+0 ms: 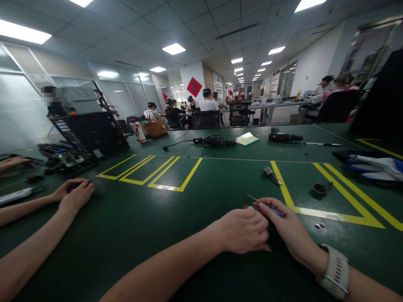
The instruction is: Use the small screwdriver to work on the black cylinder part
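Observation:
My right hand (288, 226) is closed on a small screwdriver (276, 210) with a translucent blue-purple handle; its thin shaft points up and left. Close beside it, my left hand (244, 230) is closed, knuckles toward me. A small round metal-tipped part (244, 205) pokes out beyond its fingers; the rest of that part is hidden. Ahead of my hands, a metal chuck-like piece (272, 175) lies by the yellow tape. Further right is a grey cup-shaped metal part (321, 188). Nearer my right wrist sit two small metal rings (320, 225).
On the green table (176, 226) are a tangled dark tool with cable (214, 141), a notepad (247, 139), a power drill (285, 136), a pen (323, 144) and blue-white gloves (374, 165). A co-worker's hands (75, 193) rest at left, near a black equipment frame (94, 136).

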A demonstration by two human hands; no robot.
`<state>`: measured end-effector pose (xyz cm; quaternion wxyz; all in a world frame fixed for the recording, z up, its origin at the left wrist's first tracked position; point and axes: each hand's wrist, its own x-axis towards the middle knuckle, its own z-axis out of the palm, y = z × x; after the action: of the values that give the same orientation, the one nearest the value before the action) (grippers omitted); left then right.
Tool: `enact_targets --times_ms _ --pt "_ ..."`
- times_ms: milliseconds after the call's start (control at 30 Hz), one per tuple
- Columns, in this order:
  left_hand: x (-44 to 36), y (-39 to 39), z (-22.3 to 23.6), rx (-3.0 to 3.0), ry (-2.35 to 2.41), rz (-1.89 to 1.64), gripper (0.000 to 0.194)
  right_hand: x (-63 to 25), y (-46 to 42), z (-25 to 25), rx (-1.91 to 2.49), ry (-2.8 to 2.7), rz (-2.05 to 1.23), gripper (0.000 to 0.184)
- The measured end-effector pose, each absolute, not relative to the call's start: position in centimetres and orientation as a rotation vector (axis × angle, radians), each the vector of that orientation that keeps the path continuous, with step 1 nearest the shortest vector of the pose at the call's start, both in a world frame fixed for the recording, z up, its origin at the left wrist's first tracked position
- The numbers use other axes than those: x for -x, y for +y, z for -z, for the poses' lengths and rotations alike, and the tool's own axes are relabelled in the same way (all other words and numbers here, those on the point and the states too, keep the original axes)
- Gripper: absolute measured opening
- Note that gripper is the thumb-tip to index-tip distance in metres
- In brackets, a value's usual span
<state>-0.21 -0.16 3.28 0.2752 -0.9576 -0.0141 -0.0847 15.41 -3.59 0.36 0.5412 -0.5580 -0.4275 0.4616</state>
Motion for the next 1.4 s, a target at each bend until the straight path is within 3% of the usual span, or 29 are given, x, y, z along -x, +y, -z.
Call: enact_targets --times_ms 300,467,700,833,1167,1400 --pt "0.2 0.1 -3.0 2.655 -0.041 0.211 0.041 -15.4 -3.6 -0.2 1.273 -0.952 -1.133 0.027" --pt "1.1 1.0 -3.0 2.823 -0.501 0.346 0.042 -15.3 -3.6 -0.3 1.208 -0.861 -1.152 0.034" --pt "1.9 3.7 -1.6 3.178 -1.432 1.259 0.055 -15.6 -3.9 -0.6 1.236 -0.894 -1.192 0.032" --pt "1.8 4.5 -1.0 3.282 -1.549 1.628 0.051 -15.6 -4.0 -0.8 1.24 -0.888 -1.217 0.031" --pt "1.9 4.5 -1.0 3.308 -1.402 1.503 0.021 -15.5 -4.1 -0.8 1.28 -0.929 -1.153 0.03" --pt "1.9 4.7 -0.5 2.88 -1.617 1.466 0.034 -15.0 -4.4 -1.0 1.225 -0.987 -1.137 0.037"
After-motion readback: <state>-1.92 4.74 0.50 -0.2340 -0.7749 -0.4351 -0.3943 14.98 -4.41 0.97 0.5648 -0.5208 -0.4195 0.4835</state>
